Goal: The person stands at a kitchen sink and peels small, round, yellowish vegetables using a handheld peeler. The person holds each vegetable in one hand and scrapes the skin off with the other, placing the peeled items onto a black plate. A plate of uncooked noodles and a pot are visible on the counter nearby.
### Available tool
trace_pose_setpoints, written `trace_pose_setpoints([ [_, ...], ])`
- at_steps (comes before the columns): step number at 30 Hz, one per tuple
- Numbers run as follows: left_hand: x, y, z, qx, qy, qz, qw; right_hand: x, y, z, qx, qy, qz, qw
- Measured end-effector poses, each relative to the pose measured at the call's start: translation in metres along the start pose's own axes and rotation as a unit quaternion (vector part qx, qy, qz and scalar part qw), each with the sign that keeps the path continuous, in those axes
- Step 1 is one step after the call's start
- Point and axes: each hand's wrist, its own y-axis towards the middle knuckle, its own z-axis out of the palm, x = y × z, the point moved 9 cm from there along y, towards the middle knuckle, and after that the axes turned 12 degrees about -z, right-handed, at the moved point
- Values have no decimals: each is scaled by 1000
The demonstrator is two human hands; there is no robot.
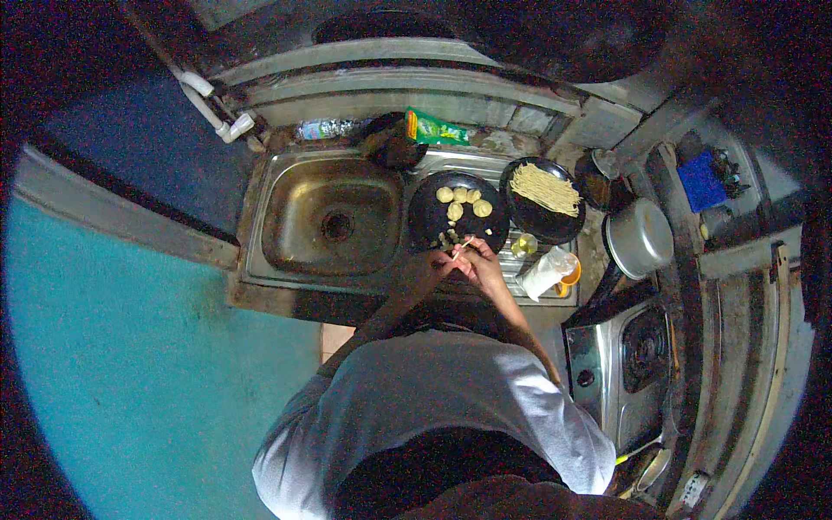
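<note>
A thin pale strip of what looks like dough point(463, 247) runs between my left hand point(442, 261) and my right hand point(479, 260), pinched in the fingers of both. They meet over the near edge of a black round plate point(424, 207). On it lie several pale dough balls point(481, 208) and, closer to me, small dough pieces point(489, 231). A second black plate point(559, 233), to the right, bears a heap of thin strips like noodles point(545, 188). Beside my right hand stands a small glass of yellowish liquid point(524, 245).
Left of the plates is a steel sink point(338, 188). A clear plastic bag of white powder point(547, 272) leans by an orange mug point(569, 279). A green packet point(437, 129) lies behind; a metal pot point(639, 239) and a gas stove point(617, 370) stand right.
</note>
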Motion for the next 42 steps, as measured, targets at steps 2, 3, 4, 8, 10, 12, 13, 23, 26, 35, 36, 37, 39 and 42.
trace_pose_setpoints([
  [2,4,0,1,-3,33,-35,999,-3,-2,-8,-36,14,30,999],
  [3,4,1,2,-10,9,-7,1000,-3,-4,-11,-55,19,45,997],
  [4,8,1,4,-19,-16,21,999,-2,-5,-9,-58,27,51,997],
  [8,22,11,17,13,41,-3,999,9,-8,-11,-72,15,36,997],
  [10,14,8,15,-21,43,62,997,13,-7,-14,-69,-7,14,998],
  [12,27,10,22,-73,0,108,991,13,-4,-12,-54,-26,-5,998],
  [13,55,18,37,-115,-43,118,985,13,-5,-1,-45,-37,1,998],
  [23,62,38,54,-3,-133,55,990,17,-5,-8,-52,-69,-35,996],
  [26,28,18,23,-75,-127,89,985,10,-4,-26,-70,-94,-22,993],
  [35,-10,4,-10,-84,64,100,989,7,-5,-18,-72,-77,5,994],
  [36,-4,5,-8,-83,65,99,990,7,-6,-14,-65,-72,10,995],
  [37,4,7,-4,-83,66,97,990,5,-5,-10,-52,-57,21,997],
  [39,2,7,-8,-108,55,101,987,2,-5,-5,-30,-25,38,999],
  [42,-26,-2,-25,-163,9,104,981,2,-6,0,-21,-30,55,998],
])
